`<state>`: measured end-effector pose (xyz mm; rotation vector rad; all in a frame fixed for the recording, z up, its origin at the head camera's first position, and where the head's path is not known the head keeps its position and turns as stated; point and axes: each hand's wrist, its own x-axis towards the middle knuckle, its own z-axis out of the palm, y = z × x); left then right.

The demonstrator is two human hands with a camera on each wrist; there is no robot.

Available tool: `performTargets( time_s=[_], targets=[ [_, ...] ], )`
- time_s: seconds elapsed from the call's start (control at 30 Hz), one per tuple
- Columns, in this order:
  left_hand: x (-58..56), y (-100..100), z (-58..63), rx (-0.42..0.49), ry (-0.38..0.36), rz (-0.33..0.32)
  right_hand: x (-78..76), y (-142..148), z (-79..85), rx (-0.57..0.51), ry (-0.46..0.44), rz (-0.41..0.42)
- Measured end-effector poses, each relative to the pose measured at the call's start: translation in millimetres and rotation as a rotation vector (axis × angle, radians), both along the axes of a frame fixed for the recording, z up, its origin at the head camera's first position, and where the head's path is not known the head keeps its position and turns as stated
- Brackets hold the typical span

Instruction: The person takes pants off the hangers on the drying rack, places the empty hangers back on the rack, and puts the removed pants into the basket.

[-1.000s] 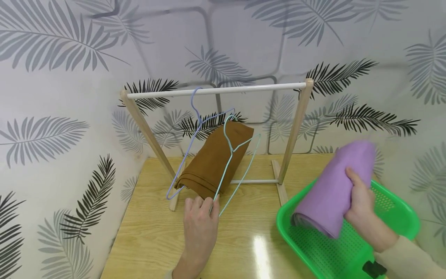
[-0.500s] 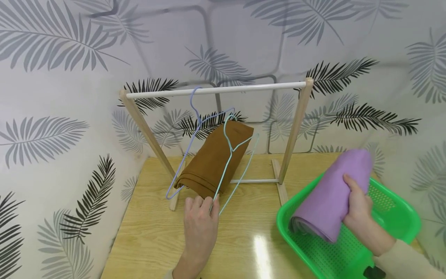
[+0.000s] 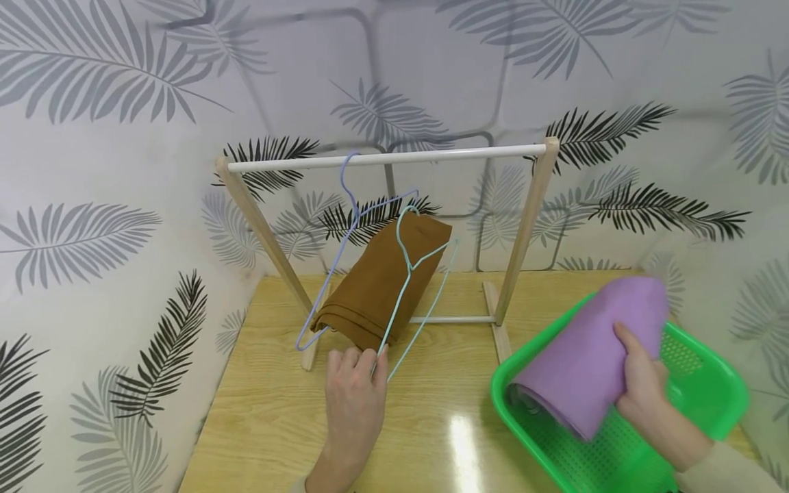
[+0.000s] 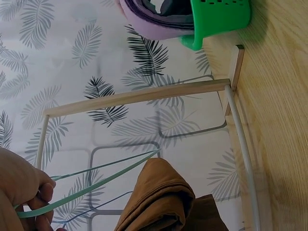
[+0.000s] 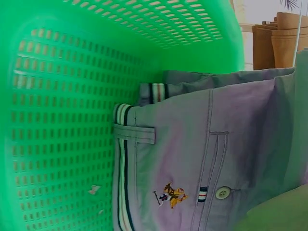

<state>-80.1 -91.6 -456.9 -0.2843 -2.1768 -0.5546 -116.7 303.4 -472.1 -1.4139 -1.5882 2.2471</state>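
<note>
Okay, one garment up, second one in hand: your brown garment (image 3: 376, 294) looks draped on the blue hanger (image 3: 355, 216), whose hook sits over the white rail (image 3: 431, 155) of the rack. Left hand (image 3: 356, 394): fingers curled, gripping the mint hanger (image 3: 409, 270) low on its side. Its hook shows below the rail, not on it, and no garment is threaded through. Can't tell if it touches the brown cloth behind.

Right hand (image 3: 641, 383): holding the folded purple trousers (image 3: 600, 356) at the green basket (image 3: 736, 394), thumb laid along the top, other fingers mostly hidden by the cloth. The trousers tilt, near end dipping inside the basket; whether they touch its floor, can't tell. The right wrist view shows the striped waistband, button and logo against the perforated wall.

Step, as I judge it: pairing trousers with the mint hanger. Next move calls for lifting the trousers clear of the rim, bringing them left, and feeding one end through the hanger while you steady the frame. Keep the fold tight; loose layers could slip or snag. Then hook it on the rail, apart from the brown one.
</note>
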Motion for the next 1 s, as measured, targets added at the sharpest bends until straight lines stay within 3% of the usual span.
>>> performTargets(
  time_s=[0.23,0.4,0.77,1.0],
  targets=[
    [0.4,-0.6,-1.6,-0.012,0.001,0.004,9.1,12.0,-8.5,0.117,-0.074,0.088],
    [1.0,-0.9,-2.4,-0.023,-0.003,0.006,17.7,18.7,-13.5,0.172,-0.119,0.102],
    [1.4,0.8,-3.6,-0.009,0.008,0.003,34.1,25.9,-25.2,0.106,-0.13,0.12],
    [1.6,0.3,-4.0,-0.02,-0.001,0.012,41.1,28.6,-32.1,0.117,-0.152,0.119]
  ],
)
